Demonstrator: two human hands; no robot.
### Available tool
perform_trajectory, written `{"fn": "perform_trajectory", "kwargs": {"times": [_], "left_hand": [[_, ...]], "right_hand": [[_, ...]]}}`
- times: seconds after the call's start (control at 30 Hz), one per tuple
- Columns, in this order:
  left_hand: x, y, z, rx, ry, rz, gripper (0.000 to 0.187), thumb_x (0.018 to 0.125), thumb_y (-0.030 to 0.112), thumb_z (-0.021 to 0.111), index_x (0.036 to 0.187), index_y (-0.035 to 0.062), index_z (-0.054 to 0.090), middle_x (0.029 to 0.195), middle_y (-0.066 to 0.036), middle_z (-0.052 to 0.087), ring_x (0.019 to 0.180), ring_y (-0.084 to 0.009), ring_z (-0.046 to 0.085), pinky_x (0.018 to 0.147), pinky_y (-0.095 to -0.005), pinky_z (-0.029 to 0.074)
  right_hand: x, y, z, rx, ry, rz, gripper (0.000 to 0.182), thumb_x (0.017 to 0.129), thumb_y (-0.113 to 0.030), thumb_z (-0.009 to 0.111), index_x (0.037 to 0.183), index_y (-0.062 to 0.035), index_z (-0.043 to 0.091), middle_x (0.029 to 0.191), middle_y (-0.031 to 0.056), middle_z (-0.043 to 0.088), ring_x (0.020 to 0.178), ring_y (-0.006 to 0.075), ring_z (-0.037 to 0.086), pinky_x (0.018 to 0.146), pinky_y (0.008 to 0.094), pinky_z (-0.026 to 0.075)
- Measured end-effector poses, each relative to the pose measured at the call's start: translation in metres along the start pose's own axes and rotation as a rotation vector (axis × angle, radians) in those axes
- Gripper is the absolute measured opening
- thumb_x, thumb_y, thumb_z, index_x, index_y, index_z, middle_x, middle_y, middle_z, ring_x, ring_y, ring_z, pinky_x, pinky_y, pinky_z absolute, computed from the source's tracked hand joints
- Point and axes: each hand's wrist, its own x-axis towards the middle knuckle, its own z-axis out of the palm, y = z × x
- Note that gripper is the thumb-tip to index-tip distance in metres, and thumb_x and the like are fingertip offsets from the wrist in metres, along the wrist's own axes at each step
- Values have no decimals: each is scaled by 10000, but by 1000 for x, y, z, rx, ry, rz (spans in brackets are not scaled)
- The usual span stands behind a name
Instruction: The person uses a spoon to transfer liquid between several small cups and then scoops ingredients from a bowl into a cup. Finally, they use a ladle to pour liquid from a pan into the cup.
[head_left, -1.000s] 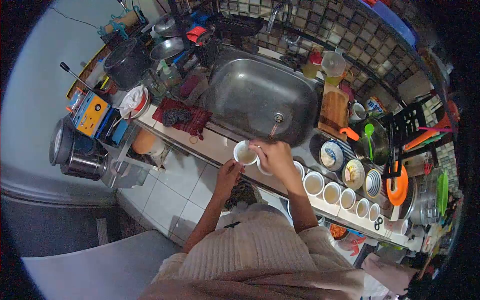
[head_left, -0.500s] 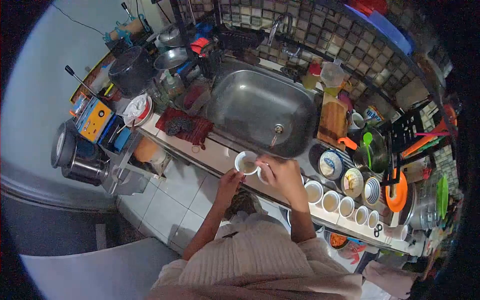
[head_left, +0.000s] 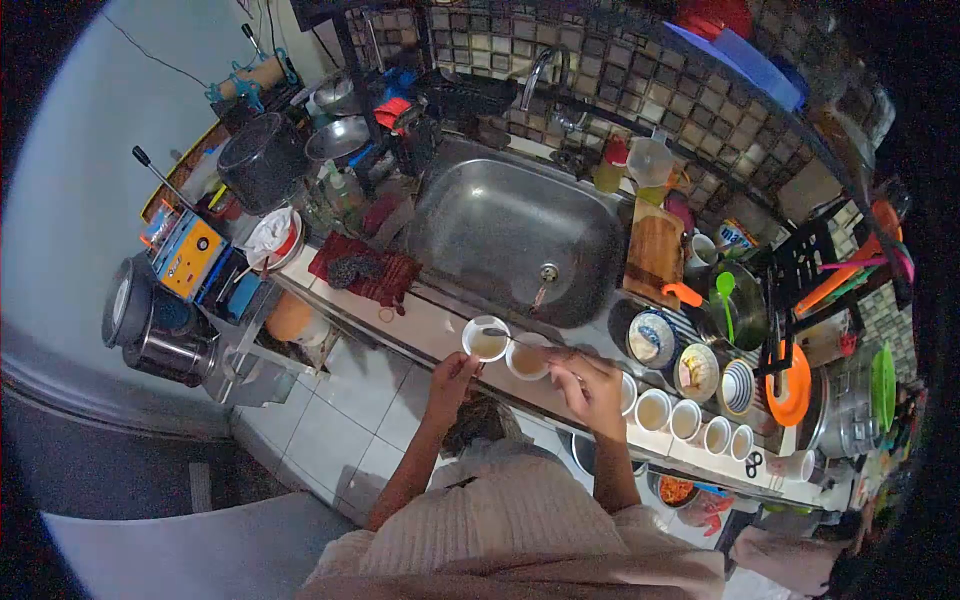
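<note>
My left hand (head_left: 453, 385) has its fingers closed on the near side of a white plastic cup (head_left: 470, 341) holding pale, cloudy liquid. In my right hand (head_left: 592, 392) is a spoon (head_left: 493, 332), its dark-looking bowl over that cup and its handle running back to my fingers. Beneath the spoon handle stands another white cup (head_left: 528, 362) with similar liquid, touching or nearly touching the first. Further right along the counter edge, several more white cups (head_left: 654, 410) stand in a row with liquid in them.
Behind the cups is a steel sink (head_left: 470, 220). A dark red cloth (head_left: 392, 277) with a scrubber lies left. To the right are small bowls (head_left: 697, 371), a wooden board (head_left: 655, 250), an orange plate (head_left: 790, 385) and black scissors (head_left: 754, 463) at the counter edge.
My right hand has moved right and back from over the left cup, bringing the spoon and the second cup into clearer view. My left hand still holds its cup. The view has shifted slightly.
</note>
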Motion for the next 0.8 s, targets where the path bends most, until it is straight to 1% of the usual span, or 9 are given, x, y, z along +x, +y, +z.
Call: {"fn": "perform_trajectory", "kwargs": {"times": [0.07, 0.2, 0.37, 0.4, 0.43, 0.5, 0.63, 0.7, 0.8], "left_hand": [[-1, 1, 0, 22, 18, -11, 222, 859, 294, 532, 752, 99, 540, 685, 54, 519, 509, 0, 408, 396, -161, 316], [-3, 3, 5, 37, 66, -30, 235, 863, 303, 528, 745, 100, 530, 684, 50, 515, 510, -1, 397, 387, -162, 290], [-16, 7, 3, -91, 21, -66, 247, 879, 308, 497, 744, 103, 526, 666, 51, 490, 524, -4, 369, 393, -160, 264], [-19, 13, 3, -110, 18, -113, 250, 885, 309, 485, 746, 105, 525, 660, 50, 482, 528, -8, 365, 401, -162, 263], [-19, 10, 1, -108, 14, -115, 250, 885, 309, 485, 746, 105, 525, 660, 50, 482, 528, -8, 365, 401, -162, 263], [-26, -4, -6, -53, 26, -35, 248, 877, 331, 493, 768, 111, 522, 652, 48, 465, 539, -21, 365, 420, -178, 280], [-46, -19, -18, 7, 44, -217, 254, 863, 351, 510, 799, 106, 528, 683, 37, 501, 571, -34, 398, 452, -184, 318], [-58, -19, -16, 108, -25, -326, 255, 850, 360, 526, 850, 105, 543, 737, 25, 552, 595, -39, 433, 471, -183, 351], [-64, -33, -16, 228, -123, -350, 239, 856, 332, 521, 887, 97, 555, 785, 18, 584, 609, -45, 465, 493, -189, 384]], "right_hand": [[-6, 7, 2, 63, 12, 125, 95, 727, -55, 613, 821, -63, 622, 805, 70, 646, 654, 226, 624, 568, 277, 472], [-7, 6, -6, -4, 21, 61, 85, 742, -60, 607, 824, -52, 627, 793, 79, 647, 628, 204, 624, 555, 264, 473], [-14, 19, -16, 165, 165, 179, 83, 771, -48, 584, 825, -20, 639, 762, 89, 648, 550, 116, 589, 500, 245, 454], [-14, 13, -23, 267, 201, 227, 122, 808, -35, 514, 803, 37, 612, 793, 136, 646, 514, 123, 559, 486, 226, 443], [-16, 16, -25, 265, 204, 231, 122, 808, -35, 514, 803, 37, 612, 793, 136, 646, 514, 123, 559, 486, 226, 443], [-25, 24, -32, 512, 485, 169, 145, 854, -67, 475, 824, 39, 570, 784, 168, 629, 485, 130, 529, 451, 230, 426], [-42, 31, -51, 486, 632, 224, 164, 889, -120, 451, 849, 18, 528, 787, 175, 618, 455, 120, 510, 416, 218, 396], [-47, 27, -60, 444, 575, 261, 159, 887, -122, 457, 848, 13, 531, 797, 165, 623, 458, 114, 511, 415, 212, 398], [-60, 25, -73, 338, 505, 306, 129, 865, -83, 483, 848, 22, 556, 779, 130, 627, 477, 103, 527, 421, 205, 401]]}}
